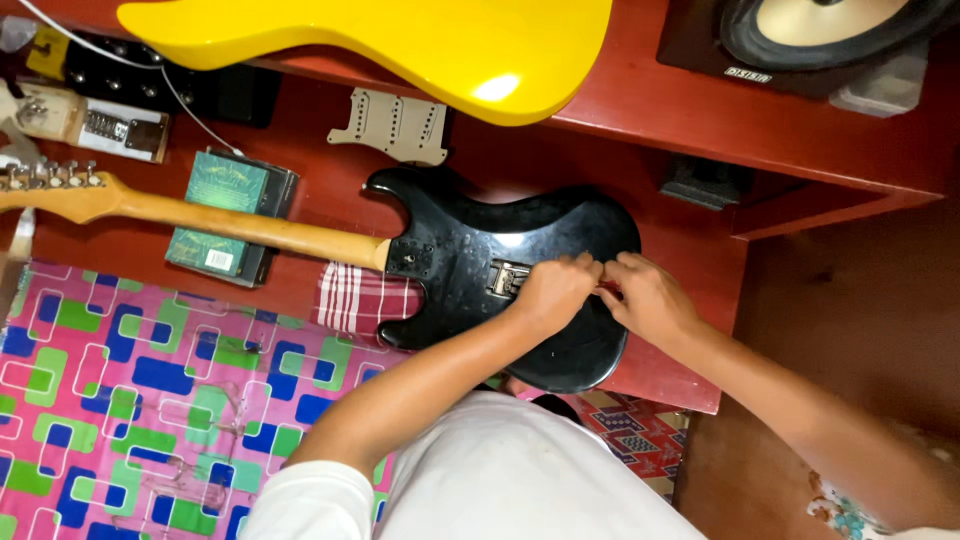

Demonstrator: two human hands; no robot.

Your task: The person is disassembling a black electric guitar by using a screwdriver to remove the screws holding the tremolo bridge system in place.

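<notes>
**Both hands meet over the back of the black guitar body**

The glossy black electric guitar (pixel 470 255) lies face down along the red wooden desk (pixel 700 130), its long axis running left to right, pale wooden neck (pixel 200 220) toward the left edge, body near the right edge. The left hand (pixel 555 290) rests beside the metal spring cavity (pixel 507 277), fingers curled together. The right hand (pixel 645 298) touches it fingertip to fingertip, pinched shut; what they pinch is hidden. Both forearms angle up from the near edge.
</notes>
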